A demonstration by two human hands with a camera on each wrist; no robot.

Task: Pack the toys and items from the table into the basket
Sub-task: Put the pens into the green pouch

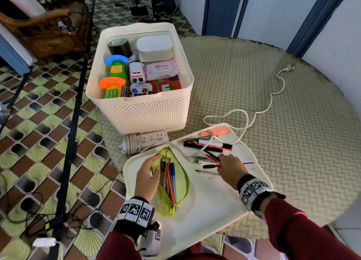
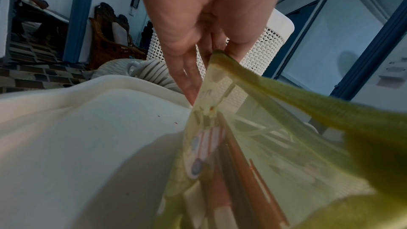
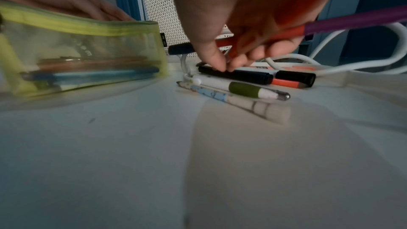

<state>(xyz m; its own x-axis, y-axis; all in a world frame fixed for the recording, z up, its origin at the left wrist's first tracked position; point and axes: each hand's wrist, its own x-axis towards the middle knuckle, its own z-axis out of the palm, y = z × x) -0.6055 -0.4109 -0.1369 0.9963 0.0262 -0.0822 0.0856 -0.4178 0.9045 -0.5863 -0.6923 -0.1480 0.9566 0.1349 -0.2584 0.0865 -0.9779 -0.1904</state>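
An open green mesh pencil pouch point(image 1: 184, 178) lies on the white table point(image 1: 211, 201) with several pens inside. My left hand point(image 1: 150, 168) pinches the pouch's left edge point(image 2: 220, 55) and holds it open. My right hand point(image 1: 226, 162) is to the right of the pouch, over the loose pens point(image 1: 207, 145). It grips a red and purple pen point(image 3: 352, 22) across the palm, and its fingertips point(image 3: 220, 65) touch a black marker point(image 3: 242, 76). An orange highlighter point(image 1: 214, 132) lies at the table's far edge. The white basket point(image 1: 136, 101) stands beyond, holding toy phones, toy cars and boxes.
A white power strip point(image 1: 148, 140) with coiled cord lies between the basket and the table. Its cable point(image 1: 271, 97) loops over the table's far corner and across the woven mat. A black stand pole point(image 1: 76, 107) and a wooden chair point(image 1: 45, 31) are at left.
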